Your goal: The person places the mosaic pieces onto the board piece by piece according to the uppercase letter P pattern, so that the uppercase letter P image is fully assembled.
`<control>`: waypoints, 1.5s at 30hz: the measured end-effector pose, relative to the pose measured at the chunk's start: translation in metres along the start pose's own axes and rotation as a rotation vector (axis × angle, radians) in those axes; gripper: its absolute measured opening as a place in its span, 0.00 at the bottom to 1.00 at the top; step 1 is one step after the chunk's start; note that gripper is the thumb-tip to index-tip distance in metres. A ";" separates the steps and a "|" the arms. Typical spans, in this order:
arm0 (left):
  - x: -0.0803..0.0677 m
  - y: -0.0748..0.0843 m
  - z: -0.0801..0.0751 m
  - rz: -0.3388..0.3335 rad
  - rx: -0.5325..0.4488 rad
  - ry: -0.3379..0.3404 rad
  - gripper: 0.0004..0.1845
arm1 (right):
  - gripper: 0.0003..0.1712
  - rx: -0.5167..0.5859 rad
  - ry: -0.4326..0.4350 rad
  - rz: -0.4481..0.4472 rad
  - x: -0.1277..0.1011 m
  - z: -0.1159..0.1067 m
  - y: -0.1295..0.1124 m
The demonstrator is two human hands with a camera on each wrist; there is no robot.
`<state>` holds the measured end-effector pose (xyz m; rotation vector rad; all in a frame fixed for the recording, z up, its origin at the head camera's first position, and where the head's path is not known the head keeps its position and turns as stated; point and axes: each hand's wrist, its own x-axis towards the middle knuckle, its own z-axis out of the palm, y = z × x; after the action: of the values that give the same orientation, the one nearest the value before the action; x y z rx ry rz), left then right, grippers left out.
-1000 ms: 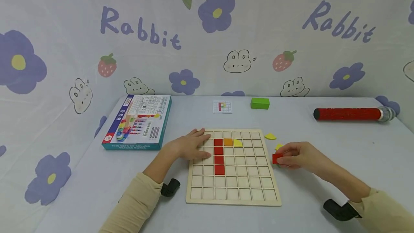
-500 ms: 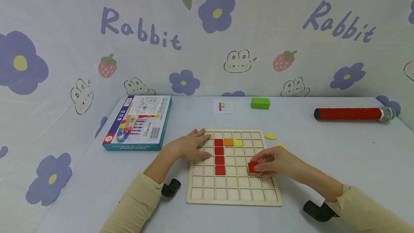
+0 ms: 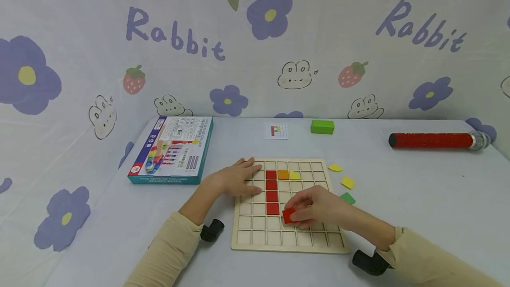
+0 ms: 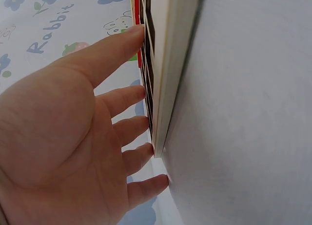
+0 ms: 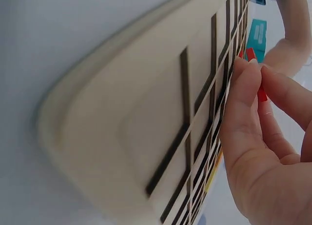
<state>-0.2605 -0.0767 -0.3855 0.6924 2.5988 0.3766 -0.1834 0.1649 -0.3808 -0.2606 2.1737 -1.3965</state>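
A wooden grid board (image 3: 259, 237) lies flat on the white table. Several red square tiles (image 3: 272, 196) form a column in its cells, with an orange tile (image 3: 283, 175) and a yellow quarter-round tile (image 3: 295, 175) beside the top one. My left hand (image 3: 235, 180) rests on the board's left edge, fingers spread. In the left wrist view, fingertips (image 4: 141, 151) meet the board's edge. Between thumb and fingers, my right hand (image 3: 318, 207) pinches a red square tile (image 3: 288, 216) close over the board, just right of the column's bottom tile.
Right of the board lie a yellow quarter-round tile (image 3: 335, 168), a yellow square tile (image 3: 348, 183) and a green tile (image 3: 348, 198) partly behind my wrist. Farther back are a boxed set (image 3: 171, 149), a pattern card (image 3: 276, 131), a green block (image 3: 322, 127) and a red tube (image 3: 432, 141).
My right hand has carried the red tile leftward from beside the board to near the red column. The yellow square and green tile are uncovered now. My left hand stays put.
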 end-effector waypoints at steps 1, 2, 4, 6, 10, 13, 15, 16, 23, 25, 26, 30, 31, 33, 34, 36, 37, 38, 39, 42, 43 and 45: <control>0.000 0.000 0.000 -0.002 -0.002 -0.001 0.39 | 0.13 -0.017 0.007 0.003 0.001 0.003 -0.001; 0.000 0.001 0.000 -0.003 -0.003 0.000 0.39 | 0.13 -0.029 0.014 0.008 0.002 0.005 -0.002; 0.000 0.001 0.000 -0.007 -0.006 -0.001 0.39 | 0.13 -0.053 0.028 0.020 0.003 0.010 -0.003; 0.000 0.002 0.000 -0.010 -0.005 0.000 0.39 | 0.12 -0.072 0.036 0.025 0.005 0.014 -0.004; 0.000 0.002 0.000 -0.012 0.001 0.002 0.39 | 0.10 -0.108 0.041 0.001 0.007 0.021 -0.005; -0.001 0.002 0.000 -0.013 0.005 0.001 0.39 | 0.10 -0.153 0.053 -0.029 0.008 0.024 -0.006; 0.000 0.001 0.001 -0.013 0.008 0.003 0.39 | 0.09 -0.179 0.062 -0.047 0.008 0.026 -0.006; 0.000 0.001 0.000 -0.011 0.009 0.002 0.39 | 0.09 -0.190 0.066 -0.055 0.008 0.027 -0.007; 0.001 0.000 0.000 -0.004 0.008 0.000 0.39 | 0.08 -0.224 0.063 -0.075 0.008 0.030 -0.009; 0.001 0.000 0.000 -0.001 0.007 0.002 0.39 | 0.08 -0.223 0.049 -0.078 0.008 0.030 -0.010; 0.000 0.000 0.000 -0.001 0.009 0.002 0.39 | 0.07 -0.223 0.043 -0.084 0.008 0.030 -0.010; -0.001 0.001 0.000 -0.001 0.006 0.002 0.39 | 0.08 -0.235 0.022 -0.117 0.007 0.028 -0.008; -0.001 0.001 0.000 -0.002 0.004 0.001 0.39 | 0.08 -0.232 0.015 -0.127 0.007 0.027 -0.007; -0.001 0.002 -0.001 -0.003 0.001 -0.001 0.39 | 0.09 -0.209 -0.005 -0.135 0.007 0.024 -0.005; -0.001 0.002 -0.001 -0.003 -0.001 -0.002 0.39 | 0.09 -0.192 -0.016 -0.135 0.007 0.023 -0.005; -0.002 0.002 -0.002 -0.005 0.001 -0.003 0.39 | 0.10 -0.155 -0.038 -0.131 0.006 0.021 -0.004; -0.002 0.002 -0.002 -0.006 0.004 -0.004 0.39 | 0.10 -0.140 -0.047 -0.129 0.006 0.020 -0.003; -0.002 0.002 -0.002 -0.007 0.006 -0.003 0.39 | 0.10 -0.129 -0.055 -0.127 0.006 0.020 -0.003; -0.002 0.002 -0.002 -0.008 0.006 -0.002 0.39 | 0.11 -0.123 -0.061 -0.127 0.006 0.019 -0.003; -0.002 0.001 -0.002 -0.008 0.003 -0.001 0.39 | 0.12 -0.106 -0.080 -0.129 0.006 0.016 0.000; -0.001 0.001 -0.001 -0.006 0.000 -0.001 0.39 | 0.12 -0.097 -0.083 -0.128 0.006 0.014 0.002; -0.001 0.001 -0.001 -0.002 -0.004 -0.001 0.39 | 0.13 -0.084 -0.082 -0.129 0.004 0.008 0.006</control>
<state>-0.2601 -0.0765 -0.3843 0.6881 2.5973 0.3804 -0.1815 0.1594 -0.3900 -0.4886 2.1835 -1.3406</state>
